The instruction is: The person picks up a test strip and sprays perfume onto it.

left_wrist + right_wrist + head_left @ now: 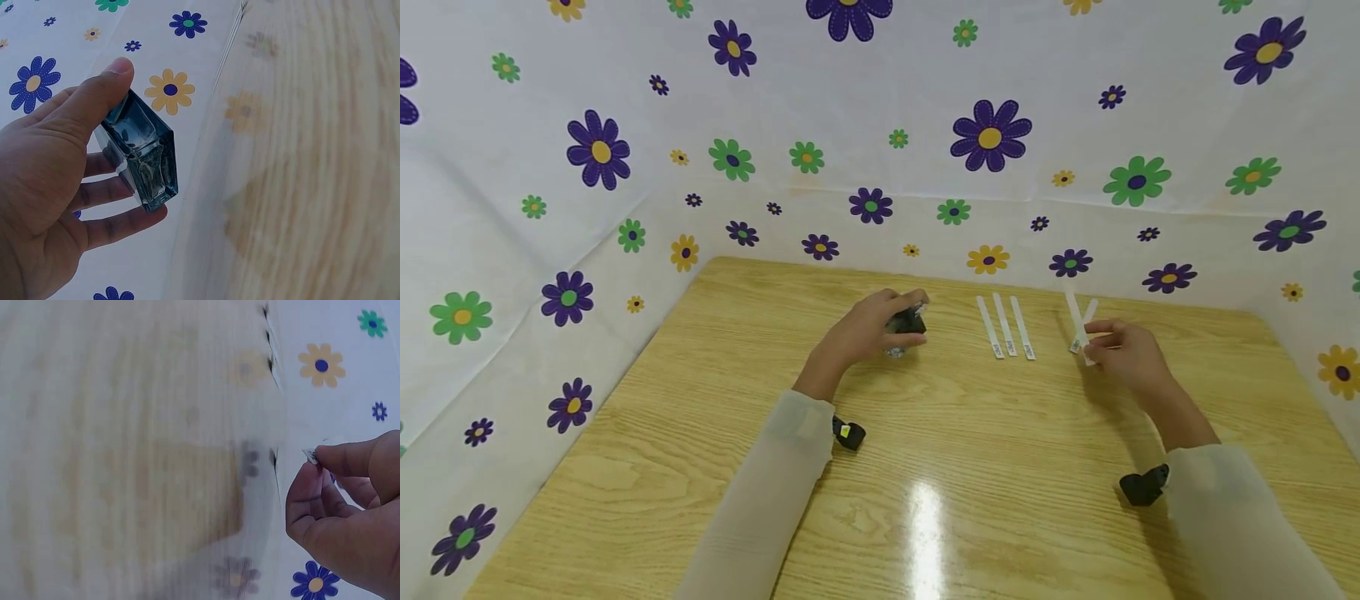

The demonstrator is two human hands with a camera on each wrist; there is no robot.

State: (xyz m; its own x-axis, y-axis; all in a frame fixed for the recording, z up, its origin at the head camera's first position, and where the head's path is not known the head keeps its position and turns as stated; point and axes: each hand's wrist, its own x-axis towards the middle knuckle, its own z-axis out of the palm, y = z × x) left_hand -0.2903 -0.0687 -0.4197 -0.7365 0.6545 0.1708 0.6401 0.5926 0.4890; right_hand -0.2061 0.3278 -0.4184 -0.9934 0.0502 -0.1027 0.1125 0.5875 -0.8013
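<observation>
In the head view, my left hand (867, 330) holds a dark, faceted glass bottle (912, 322) above the back of the table. The left wrist view shows this bottle (149, 150) tilted, its glass bluish and see-through, between thumb and fingers. Over to the right, my right hand (1129, 357) pinches a white paper strip (1076, 313) near its lower end, and the strip points up and away. A second strip (1091, 310) lies slanted on the table behind it, crossing it in this view. Only the printed tip (310, 455) of the pinched strip shows in the right wrist view.
Three more white strips (1004, 325) with printed ends lie side by side between the hands. The wooden table (970, 433) meets a flower-patterned sheet (880, 167) at its back and sides. A black wrist camera (1144, 486) sits on each wrist.
</observation>
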